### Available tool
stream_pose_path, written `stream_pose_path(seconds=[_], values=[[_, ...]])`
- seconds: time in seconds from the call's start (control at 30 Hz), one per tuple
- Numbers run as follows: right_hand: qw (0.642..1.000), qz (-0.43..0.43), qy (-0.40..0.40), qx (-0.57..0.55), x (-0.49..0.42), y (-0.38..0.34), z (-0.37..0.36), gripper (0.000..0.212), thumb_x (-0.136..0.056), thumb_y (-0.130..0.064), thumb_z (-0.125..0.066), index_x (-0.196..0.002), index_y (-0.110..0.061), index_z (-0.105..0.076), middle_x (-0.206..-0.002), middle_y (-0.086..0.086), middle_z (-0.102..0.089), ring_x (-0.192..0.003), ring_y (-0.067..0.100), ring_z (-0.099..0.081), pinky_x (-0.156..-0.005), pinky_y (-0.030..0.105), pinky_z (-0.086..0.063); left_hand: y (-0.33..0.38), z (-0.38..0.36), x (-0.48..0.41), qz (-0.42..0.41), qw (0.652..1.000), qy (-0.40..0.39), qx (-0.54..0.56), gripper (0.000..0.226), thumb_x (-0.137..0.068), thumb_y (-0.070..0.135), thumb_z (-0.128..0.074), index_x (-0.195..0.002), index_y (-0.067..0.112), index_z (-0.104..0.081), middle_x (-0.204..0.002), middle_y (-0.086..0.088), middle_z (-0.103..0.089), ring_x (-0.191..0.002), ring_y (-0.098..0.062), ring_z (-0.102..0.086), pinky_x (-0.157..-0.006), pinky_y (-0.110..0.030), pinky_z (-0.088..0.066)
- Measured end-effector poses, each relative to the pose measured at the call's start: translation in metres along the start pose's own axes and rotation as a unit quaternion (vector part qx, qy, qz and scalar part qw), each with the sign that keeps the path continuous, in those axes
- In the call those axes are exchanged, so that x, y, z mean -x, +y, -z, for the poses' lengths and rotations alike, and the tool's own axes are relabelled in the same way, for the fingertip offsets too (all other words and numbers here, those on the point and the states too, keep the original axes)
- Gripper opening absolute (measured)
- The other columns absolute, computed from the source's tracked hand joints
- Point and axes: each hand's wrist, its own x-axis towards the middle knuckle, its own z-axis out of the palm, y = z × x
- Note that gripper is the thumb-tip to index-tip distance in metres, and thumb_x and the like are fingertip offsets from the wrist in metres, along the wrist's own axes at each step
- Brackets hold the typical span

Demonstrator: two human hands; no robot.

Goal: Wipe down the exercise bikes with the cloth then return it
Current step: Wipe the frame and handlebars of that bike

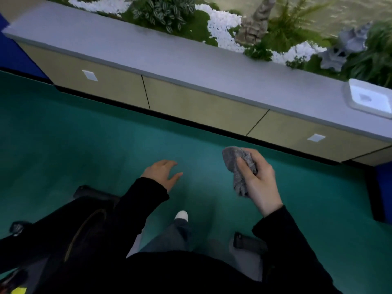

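Centrally, the right hand (261, 179) grips the grey cloth (237, 164), fingers and thumb curled round it so that the fabric is bunched into a wad, one end standing above the fist and a short tail hanging below. Held this way the cloth is compact for carrying, not spread flat for wiping, and it touches no surface. The left hand (162, 174) holds nothing; its fingers are apart and loosely extended over the green floor (84, 134), probably for balance.

A dark bike (63, 225) fills the lower left, close beside the left sleeve, with neither hand on it. One shoe (181, 215) points toward a long grey ledge (169, 58) that crosses the view, and a planter (163, 11) of foliage and white pebbles lies behind it. A white tray (349, 98) sits on the ledge at far right, well apart from the cloth.

Judged from the wadded grip and the body facing the ledge, the wiping appears finished or paused, and the return step is likely in hand. Whether the tray is the cloth's proper place cannot be told.
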Motion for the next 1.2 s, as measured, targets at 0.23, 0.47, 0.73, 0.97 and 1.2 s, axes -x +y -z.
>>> stream_pose_path(seconds=[0.23,0.47,0.73,0.97,1.2], values=[[0.996,0.026,-0.079,-0.012,-0.082,-0.014,-0.033,0.013,-0.095,-0.013,-0.057,-0.101,-0.023,-0.064,-0.087,-0.02,-0.067,-0.084,-0.002,-0.061,-0.077,0.019,-0.046,-0.034,0.034,-0.039,0.078,0.997,0.0,-0.002,0.05,-0.095,0.045,-0.043,-0.139,0.02,-0.041,-0.141,-0.003,-0.047,-0.129,-0.02,-0.043,-0.104,-0.032,-0.035],[0.99,0.02,-0.131,-0.049,-0.166,-0.014,-0.055,0.015,-0.094,-0.011,-0.058,-0.097,-0.023,-0.066,-0.087,-0.012,-0.069,-0.085,0.007,-0.062,-0.081,0.031,-0.049,-0.06,0.048,-0.072,0.192,0.981,-0.008,0.017,0.056,-0.096,0.05,-0.038,-0.143,0.022,-0.032,-0.142,-0.003,-0.045,-0.13,-0.02,-0.042,-0.102,-0.032,-0.036],[0.979,0.032,-0.194,-0.059,-0.313,-0.016,-0.039,0.01,-0.096,-0.014,-0.055,-0.099,-0.019,-0.064,-0.09,-0.008,-0.066,-0.079,-0.003,-0.061,-0.07,0.011,-0.048,-0.035,0.076,-0.156,0.266,0.963,0.028,0.041,0.053,-0.096,0.049,-0.037,-0.142,0.023,-0.034,-0.145,0.0,-0.043,-0.131,-0.017,-0.041,-0.103,-0.03,-0.034],[0.963,0.066,-0.255,-0.054,-0.404,-0.041,-0.071,0.012,-0.097,-0.017,-0.055,-0.092,-0.023,-0.064,-0.084,-0.013,-0.064,-0.077,0.001,-0.058,-0.074,0.021,-0.047,-0.027,0.115,-0.203,0.297,0.947,0.114,0.045,0.053,-0.096,0.048,-0.038,-0.141,0.022,-0.036,-0.146,0.0,-0.039,-0.134,-0.017,-0.035,-0.107,-0.03,-0.028],[0.91,0.087,-0.403,-0.052,-0.43,-0.075,-0.158,0.011,-0.096,-0.016,-0.055,-0.101,-0.018,-0.065,-0.089,-0.014,-0.068,-0.085,0.001,-0.064,-0.074,0.014,-0.047,-0.059,0.129,-0.208,0.366,0.908,0.176,0.101,0.053,-0.094,0.045,-0.046,-0.14,0.02,-0.041,-0.15,0.002,-0.033,-0.138,-0.016,-0.03,-0.112,-0.03,-0.023]])
